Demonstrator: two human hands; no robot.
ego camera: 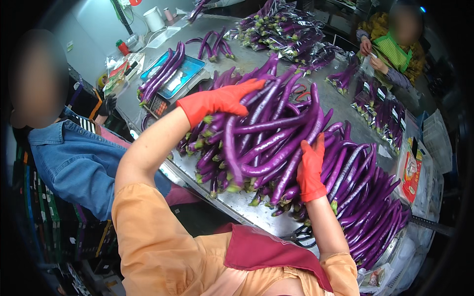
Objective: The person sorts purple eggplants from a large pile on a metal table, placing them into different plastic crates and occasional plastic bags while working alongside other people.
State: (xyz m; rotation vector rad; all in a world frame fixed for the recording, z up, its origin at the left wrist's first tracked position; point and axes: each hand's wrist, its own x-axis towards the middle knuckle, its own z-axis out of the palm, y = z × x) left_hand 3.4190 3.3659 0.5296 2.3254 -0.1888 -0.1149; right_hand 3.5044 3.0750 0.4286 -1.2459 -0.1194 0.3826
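Long purple eggplants [274, 129] lie heaped on the metal table in front of me, several of them crossing over the others. My left hand [226, 100], in a red rubber glove, rests on the upper left of this heap with thumb and fingers spread. On the heap's right side my right hand [312, 168], gloved alike, presses its palm side against the eggplants, fingers pointing away from me. Neither hand is plainly closed around an eggplant. Beyond my right hand a second mass of eggplants [370, 207] spreads toward the table's right end.
A blue-topped weighing scale [185, 74] carries several eggplants [166, 70]. Red-handled scissors [303, 93] lie behind the heap, black-handled scissors [305, 236] near my waist. Bagged eggplants [281, 29] are piled at the back. A person [81, 148] stands left, another [392, 51] far right.
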